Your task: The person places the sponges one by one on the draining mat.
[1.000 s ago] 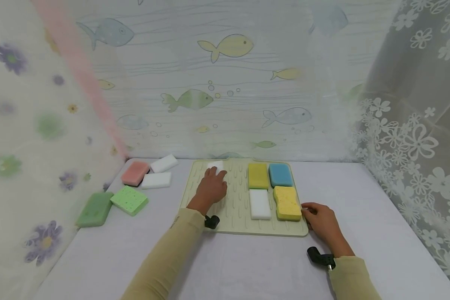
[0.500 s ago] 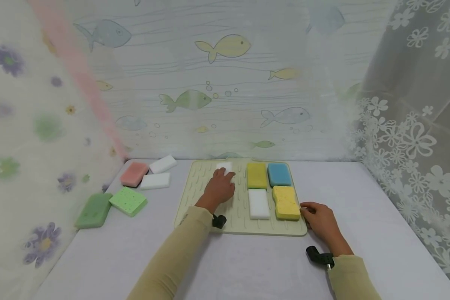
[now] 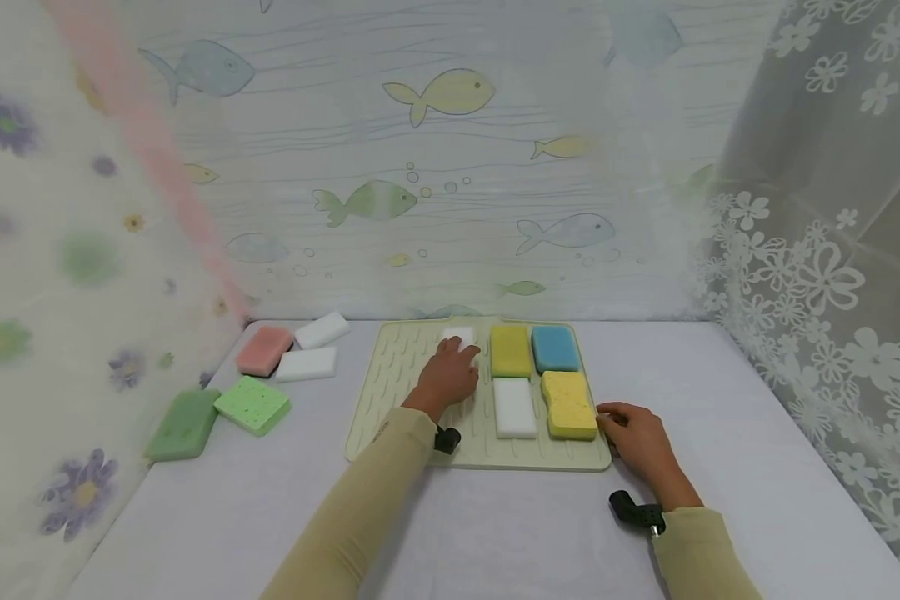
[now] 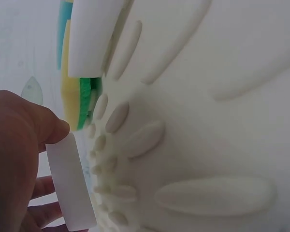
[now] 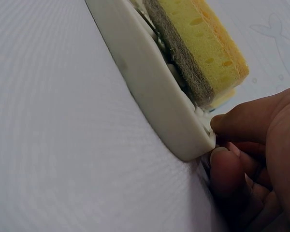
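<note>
A cream ridged drying mat [image 3: 395, 367] lies on the table. Over its back middle, my left hand [image 3: 447, 372] holds a white melamine sponge [image 4: 71, 186] between thumb and fingers, just left of a yellow scouring sponge [image 3: 510, 352]. At the mat's right edge, my right hand [image 3: 640, 437] pinches the rim with thumb and forefinger, as the right wrist view shows. Close to those fingers sits a wavy-sided yellow sponge [image 5: 203, 43] with a dark scouring layer. A blue sponge [image 3: 556, 348] and another white sponge [image 3: 514, 408] also rest on the mat.
Left of the mat, a pink sponge [image 3: 264, 350], two white sponges [image 3: 306, 364], a bright green sponge [image 3: 252, 406] and a darker green sponge [image 3: 183, 425] lie on the white tablecloth [image 3: 510, 533]. A fish-patterned curtain [image 3: 450, 167] hangs behind the table.
My left hand has moved rightward across the mat with the white melamine sponge, toward the yellow scouring sponge. My right hand keeps its place on the mat's edge.
</note>
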Motion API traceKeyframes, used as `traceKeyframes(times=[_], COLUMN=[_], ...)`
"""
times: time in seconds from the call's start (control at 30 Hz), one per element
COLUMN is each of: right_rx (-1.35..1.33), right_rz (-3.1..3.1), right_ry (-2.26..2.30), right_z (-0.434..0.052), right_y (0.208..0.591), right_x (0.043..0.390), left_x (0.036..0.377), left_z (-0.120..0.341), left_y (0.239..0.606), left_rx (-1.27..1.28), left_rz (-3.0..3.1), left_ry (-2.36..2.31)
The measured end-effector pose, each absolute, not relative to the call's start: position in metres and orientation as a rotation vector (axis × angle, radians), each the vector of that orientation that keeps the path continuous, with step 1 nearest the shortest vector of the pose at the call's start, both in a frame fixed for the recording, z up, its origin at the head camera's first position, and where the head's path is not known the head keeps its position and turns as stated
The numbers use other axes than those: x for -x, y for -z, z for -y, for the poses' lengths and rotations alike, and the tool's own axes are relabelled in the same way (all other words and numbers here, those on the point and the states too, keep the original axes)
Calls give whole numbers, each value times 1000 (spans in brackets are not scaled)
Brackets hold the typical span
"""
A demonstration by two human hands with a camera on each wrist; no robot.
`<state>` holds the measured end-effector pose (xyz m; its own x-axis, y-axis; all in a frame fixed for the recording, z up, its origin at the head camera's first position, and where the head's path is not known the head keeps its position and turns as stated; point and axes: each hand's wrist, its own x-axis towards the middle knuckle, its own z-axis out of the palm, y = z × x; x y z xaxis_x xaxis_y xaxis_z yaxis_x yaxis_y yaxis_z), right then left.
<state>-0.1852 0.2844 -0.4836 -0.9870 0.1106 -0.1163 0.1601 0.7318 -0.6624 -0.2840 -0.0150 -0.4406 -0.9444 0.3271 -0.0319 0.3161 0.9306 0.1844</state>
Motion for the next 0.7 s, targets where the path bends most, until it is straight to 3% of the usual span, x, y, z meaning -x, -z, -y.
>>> traceKeyframes(times=[0.7], right_rx=[-223], right_rz=[-2857], right_ry=[1120], right_z=[-285], right_y=[482], right_x=[184], left_x=[290], left_z=[-3], left_y=[446], left_rx=[-530], left_rz=[-2989], left_ry=[-241])
